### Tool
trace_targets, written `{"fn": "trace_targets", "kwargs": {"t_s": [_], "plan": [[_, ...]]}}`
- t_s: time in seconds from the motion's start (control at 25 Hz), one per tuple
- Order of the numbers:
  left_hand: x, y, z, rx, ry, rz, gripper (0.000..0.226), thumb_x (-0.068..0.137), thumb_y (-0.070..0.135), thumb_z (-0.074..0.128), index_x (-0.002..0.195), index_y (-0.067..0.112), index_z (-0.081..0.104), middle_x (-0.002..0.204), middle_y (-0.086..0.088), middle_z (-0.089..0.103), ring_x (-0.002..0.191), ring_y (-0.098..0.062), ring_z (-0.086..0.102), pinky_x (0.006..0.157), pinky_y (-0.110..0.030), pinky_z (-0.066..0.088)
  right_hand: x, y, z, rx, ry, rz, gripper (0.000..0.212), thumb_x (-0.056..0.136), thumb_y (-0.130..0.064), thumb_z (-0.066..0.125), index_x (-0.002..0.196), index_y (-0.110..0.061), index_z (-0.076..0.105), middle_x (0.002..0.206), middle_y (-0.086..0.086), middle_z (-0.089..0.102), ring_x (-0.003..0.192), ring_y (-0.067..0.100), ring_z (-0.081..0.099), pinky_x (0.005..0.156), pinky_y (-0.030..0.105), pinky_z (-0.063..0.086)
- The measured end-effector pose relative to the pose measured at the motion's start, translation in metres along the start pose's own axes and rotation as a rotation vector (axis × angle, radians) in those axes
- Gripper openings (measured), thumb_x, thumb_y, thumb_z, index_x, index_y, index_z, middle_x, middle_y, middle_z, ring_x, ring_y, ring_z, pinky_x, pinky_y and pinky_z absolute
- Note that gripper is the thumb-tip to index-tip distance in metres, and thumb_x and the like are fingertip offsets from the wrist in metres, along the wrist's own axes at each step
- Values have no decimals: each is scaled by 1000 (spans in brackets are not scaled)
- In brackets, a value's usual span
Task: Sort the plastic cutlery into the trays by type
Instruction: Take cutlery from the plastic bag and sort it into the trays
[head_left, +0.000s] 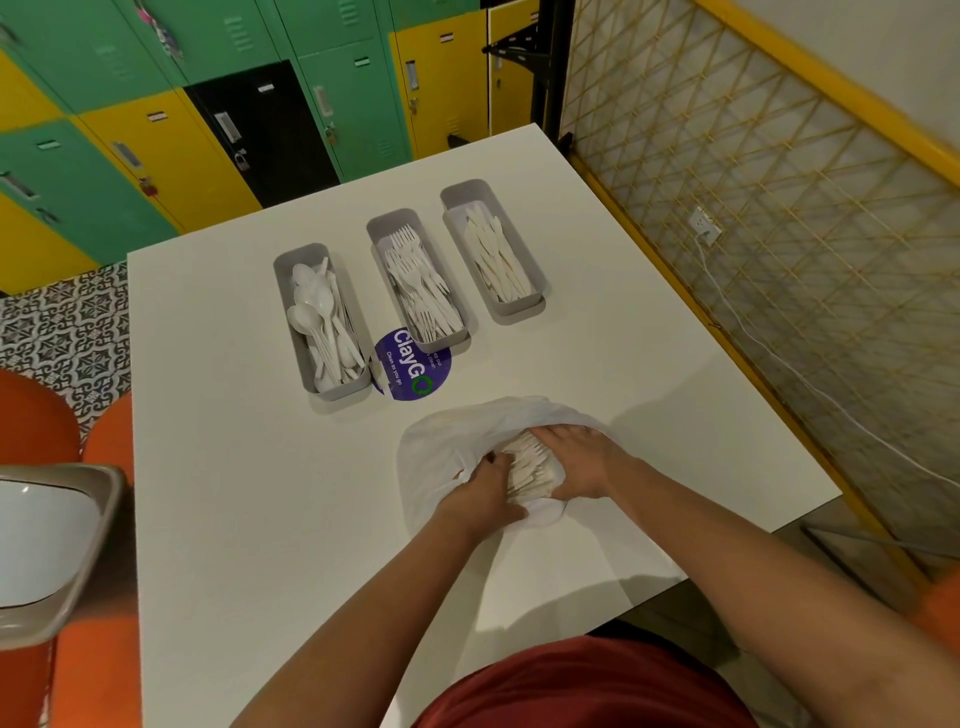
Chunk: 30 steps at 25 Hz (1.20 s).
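Both hands cup a bundle of plastic knives (527, 470) inside the plastic bag (441, 447): left hand (485, 491) and right hand (574, 460) curled round it. Knife tray (519, 312) lies ahead, nearer the right; bundle's long axis points toward it.

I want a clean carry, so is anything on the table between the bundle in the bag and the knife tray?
Nothing visible. The bundle, gripped by both hands in the bag, has bare table between it and the knife tray. The purple sticker lies flat, off to the left.

lockers (156, 130) – green, yellow, black | floor (67, 322) patterned tile | table (260, 519) white | lattice screen (753, 218) (yellow frame)
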<state>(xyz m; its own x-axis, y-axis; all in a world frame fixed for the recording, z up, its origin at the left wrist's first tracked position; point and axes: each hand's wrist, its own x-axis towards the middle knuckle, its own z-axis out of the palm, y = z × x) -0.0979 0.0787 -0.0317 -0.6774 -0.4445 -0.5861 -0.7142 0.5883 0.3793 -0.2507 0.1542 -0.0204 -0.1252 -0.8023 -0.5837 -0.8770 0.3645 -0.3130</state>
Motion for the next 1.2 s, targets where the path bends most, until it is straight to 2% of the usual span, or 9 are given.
{"fn": "trace_targets", "kwargs": {"t_s": [0.2, 0.36, 0.52, 0.6, 0.72, 0.84, 0.96, 1.08, 1.2], "plan": [[-6, -1, 2, -163, -14, -10, 58, 93, 25, 54, 144, 13, 29, 152, -7, 26, 139, -27, 30, 113, -33, 24, -1, 0, 2, -16, 18, 6, 102, 78, -40, 69, 150, -22, -1, 159, 0, 7, 146, 19, 10, 117, 33, 12], [-8, -1, -2, -58, 42, 59, 46, 91, 21, 52, 135, 9, 42, 139, -11, 44, 130, -28, 42, 109, -30, 29, 2, 2, 9, 25, 32, 25, 102, 76, -40, 71, 151, -23, 2, 159, 0, 10, 146, 19, 13, 117, 33, 15], [-10, 4, -6, -5, 22, 66, 34, 88, 18, 52, 120, 6, 54, 117, -14, 62, 108, -27, 58, 89, -28, 43, 4, 3, 14, 84, 52, 52, 97, 72, -41, 74, 149, -23, 17, 155, 0, 24, 143, 18, 23, 115, 30, 22], [-13, 4, -8, -6, 1, 86, 30, 89, 19, 52, 116, 6, 57, 115, -13, 63, 106, -27, 58, 85, -27, 42, 3, 3, 15, 98, 45, 57, 98, 70, -44, 75, 148, -23, 19, 154, 0, 26, 142, 18, 25, 115, 30, 24], [-14, 3, -15, -104, 20, 142, 36, 89, 18, 55, 124, 11, 54, 121, -9, 62, 113, -26, 56, 90, -26, 39, 2, 4, 13, 118, 29, 62, 99, 67, -45, 77, 147, -24, 22, 151, 0, 32, 139, 19, 31, 112, 32, 29], [-17, -1, -21, -147, 18, 181, 38, 89, 20, 57, 127, 15, 53, 123, -6, 62, 114, -24, 55, 93, -26, 38, 0, 7, 10, 159, 37, 57, 92, 68, -33, 78, 144, -21, 29, 146, 0, 40, 133, 18, 38, 106, 27, 34], [-17, -11, -23, -224, 6, 175, 31, 90, 25, 60, 118, 14, 55, 116, -7, 64, 106, -25, 57, 87, -28, 40, -2, 11, 10, 176, 52, 62, 89, 67, -28, 79, 142, -21, 33, 144, 0, 43, 130, 18, 42, 102, 24, 34], [-18, -18, -27, -383, 53, 180, 28, 91, 27, 59, 115, 14, 56, 108, -3, 63, 98, -21, 56, 83, -26, 39, -2, 11, 9, 178, 41, 50, 95, 66, -28, 80, 145, -25, 28, 146, -1, 41, 132, 18, 40, 102, 23, 32], [-22, -18, -33, -513, 103, 196, 29, 92, 23, 57, 120, 15, 56, 111, 1, 62, 100, -14, 54, 85, -21, 37, -4, 10, 7, 169, 51, 46, 98, 66, -27, 80, 147, -28, 24, 148, 0, 38, 135, 19, 36, 105, 24, 30]]}}
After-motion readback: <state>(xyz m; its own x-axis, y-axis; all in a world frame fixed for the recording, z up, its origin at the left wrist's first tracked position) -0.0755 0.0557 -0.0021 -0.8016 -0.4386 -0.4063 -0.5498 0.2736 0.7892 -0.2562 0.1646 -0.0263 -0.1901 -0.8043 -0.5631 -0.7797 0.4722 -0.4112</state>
